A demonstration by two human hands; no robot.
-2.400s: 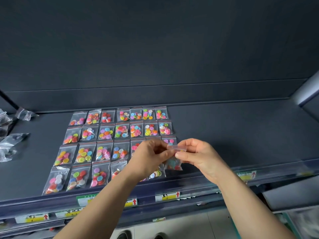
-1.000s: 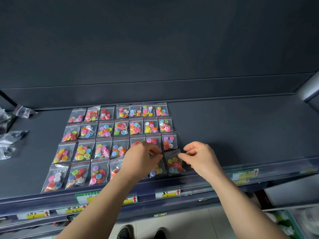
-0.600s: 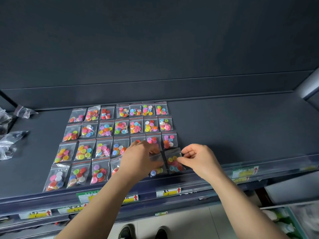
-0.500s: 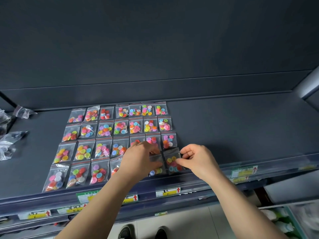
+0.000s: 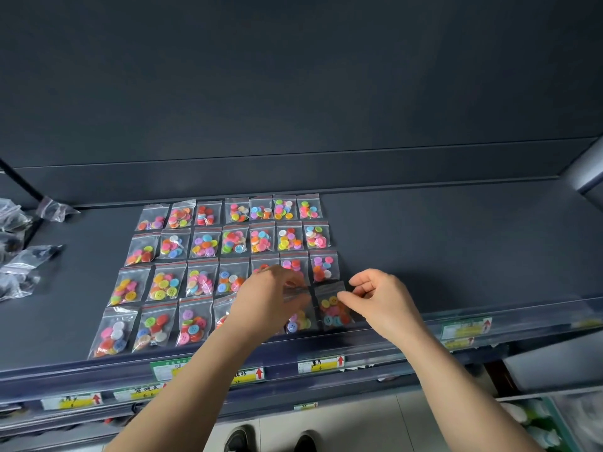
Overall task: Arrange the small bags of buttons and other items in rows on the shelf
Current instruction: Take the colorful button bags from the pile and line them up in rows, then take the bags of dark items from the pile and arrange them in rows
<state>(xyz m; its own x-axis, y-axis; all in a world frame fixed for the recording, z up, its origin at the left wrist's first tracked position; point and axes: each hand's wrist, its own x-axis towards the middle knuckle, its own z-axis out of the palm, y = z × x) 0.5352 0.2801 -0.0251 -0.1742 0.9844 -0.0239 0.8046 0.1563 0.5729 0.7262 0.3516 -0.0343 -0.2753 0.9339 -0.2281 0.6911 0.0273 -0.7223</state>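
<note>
A dark shelf (image 5: pixel 456 249) carries the button bags (image 5: pixel 205 244), small clear zip bags of bright mixed buttons laid flat in four rows running from the back edge toward the front edge, left of the shelf's middle. The two back rows show seven bags each, edge to edge; parts of the third and front rows are hidden under the left hand (image 5: pixel 270 301). The end bag (image 5: pixel 334 308) lies at the right end of the front row, close to the front edge, just in front of the last bag of the third row and just beside the sixth bag (image 5: pixel 298 321) on its left. The right hand (image 5: pixel 381 301) pinches the end bag's right edge between thumb and forefinger, with the other fingers curled above the shelf. The left hand reaches in over the front row with its fingers bent down onto the upper part of the sixth bag; whether they nip the plastic or only press on it cannot be told. Near the left edge of the shelf, well apart from the rows, lies a loose heap of clear bags (image 5: pixel 19 265) with dark contents. Along the front edge runs a clear rail with price labels (image 5: pixel 321 363) marked with red arrows. Below the shelf two dark shoes (image 5: pixel 241 440) stand on a pale floor.
</note>
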